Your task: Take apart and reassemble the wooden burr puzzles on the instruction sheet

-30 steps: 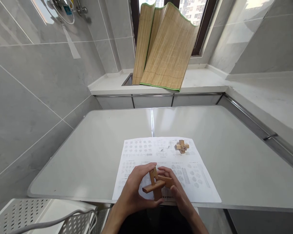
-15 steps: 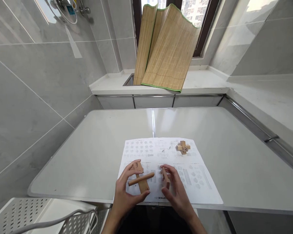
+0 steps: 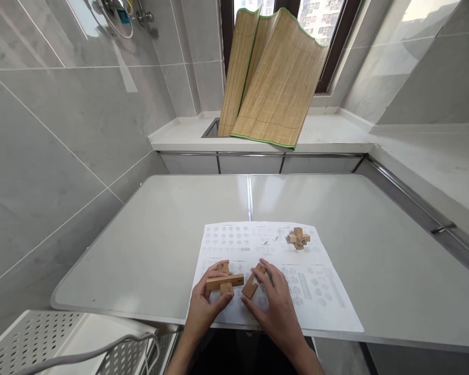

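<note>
Left hand (image 3: 204, 307) pinches a wooden cross (image 3: 223, 282) between thumb and fingers; right hand (image 3: 278, 307), fingers loosely curled, grips a single block (image 3: 254, 281) on the sheet (image 3: 316, 291)

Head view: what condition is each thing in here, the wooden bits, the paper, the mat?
Crossed wooden pieces, joined in a cross, held by the left hand over the paper sheet.
Loose wooden piece, separate, pinched by the right hand.
Small wooden puzzle, assembled, untouched.
Paper sheet, flat, unfolded on the table.
Bamboo mat, partly folded, leaning against the window.
</note>
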Motion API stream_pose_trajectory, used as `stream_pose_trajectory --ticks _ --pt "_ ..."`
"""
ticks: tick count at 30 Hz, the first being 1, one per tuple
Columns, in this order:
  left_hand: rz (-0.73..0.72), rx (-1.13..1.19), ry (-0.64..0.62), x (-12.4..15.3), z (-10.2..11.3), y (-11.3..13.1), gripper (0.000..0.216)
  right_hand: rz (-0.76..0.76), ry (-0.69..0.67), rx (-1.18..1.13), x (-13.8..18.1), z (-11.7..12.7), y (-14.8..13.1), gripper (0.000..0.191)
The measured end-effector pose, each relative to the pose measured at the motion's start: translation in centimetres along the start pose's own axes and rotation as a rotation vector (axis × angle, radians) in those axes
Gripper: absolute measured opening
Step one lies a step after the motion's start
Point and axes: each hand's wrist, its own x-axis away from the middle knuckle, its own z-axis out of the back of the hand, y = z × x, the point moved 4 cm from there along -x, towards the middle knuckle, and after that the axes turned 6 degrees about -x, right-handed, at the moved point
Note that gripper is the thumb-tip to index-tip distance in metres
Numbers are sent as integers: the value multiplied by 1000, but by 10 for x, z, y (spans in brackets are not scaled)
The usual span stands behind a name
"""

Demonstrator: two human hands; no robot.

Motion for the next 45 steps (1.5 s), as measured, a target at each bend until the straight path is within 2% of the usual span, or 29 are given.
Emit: stream_pose_trajectory --ticks 5,9,11,19,24,29,36,42,45 --pt "-63 -70 -106 3 -5 8 38 28 -42 -73 0 8 -6 36" --pt "-88 -147 -173 5 -8 15 41 75 -131 -176 -2 11 -11 18" --pt "-82 -172 -191 6 -9 16 41 94 -168 -240 -3 12 -13 15" --pt "-77 -215 -233 5 -10 19 39 69 -211 -368 -3 17 -14 13" --pt "-116 -257 -213 5 -9 22 29 84 -239 -409 -5 19 -18 13" --pt "-143 -268 -209 5 -10 24 30 84 -258 -453 -5 20 -18 12" --pt "-180 -276 -215 4 -14 21 34 17 -278 -525 -4 21 -15 12" --pt "-223 -284 -290 5 -18 20 46 -115 -201 -569 -1 21 -3 21" --pt "-239 -316 -266 6 -20 22 42 -150 -186 -565 -1 21 -1 23"
